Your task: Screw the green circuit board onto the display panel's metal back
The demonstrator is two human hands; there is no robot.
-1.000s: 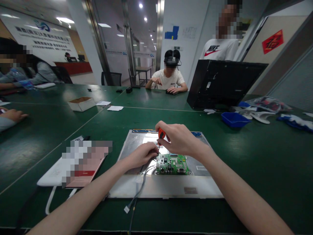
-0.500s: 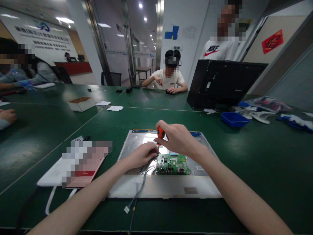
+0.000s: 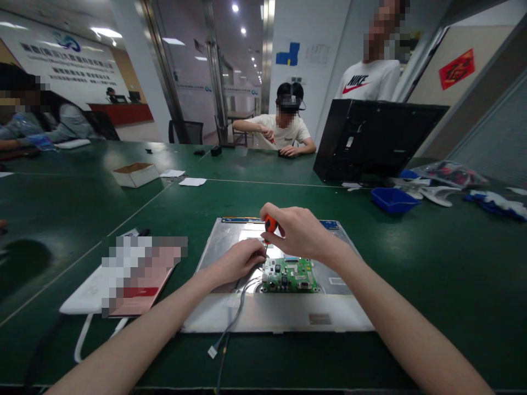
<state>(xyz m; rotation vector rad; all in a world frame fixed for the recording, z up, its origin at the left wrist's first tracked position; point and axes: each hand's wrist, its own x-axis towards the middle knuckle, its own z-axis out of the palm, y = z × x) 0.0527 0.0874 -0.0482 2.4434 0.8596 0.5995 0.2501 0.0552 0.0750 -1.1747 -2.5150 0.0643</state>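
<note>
My right hand point(image 3: 298, 233) is closed round the handle of an orange and black screwdriver point(image 3: 270, 224), held upright. Its tip points down at the upper left corner of a green circuit board point(image 3: 290, 275). Beside the tip, my left hand point(image 3: 244, 258) has its fingers pinched together at that corner; what they hold, if anything, is hidden. Under the board lies a flat silver metal panel point(image 3: 280, 315). Thin grey cables point(image 3: 240, 310) run from the board's left side over the panel's front edge, ending in a white connector point(image 3: 212, 351).
Left of the panel lie a white device point(image 3: 88, 288) and a pink one point(image 3: 140, 291). Farther off are an open box point(image 3: 135, 175), papers point(image 3: 192, 181), a black monitor housing point(image 3: 379, 140) and a blue tray point(image 3: 394, 201). People sit and stand around the green table point(image 3: 436, 263).
My hands and the screwdriver have hardly moved. Another person's hand at the left edge has mostly left the view. Across the table, the seated person's arm has shifted.
</note>
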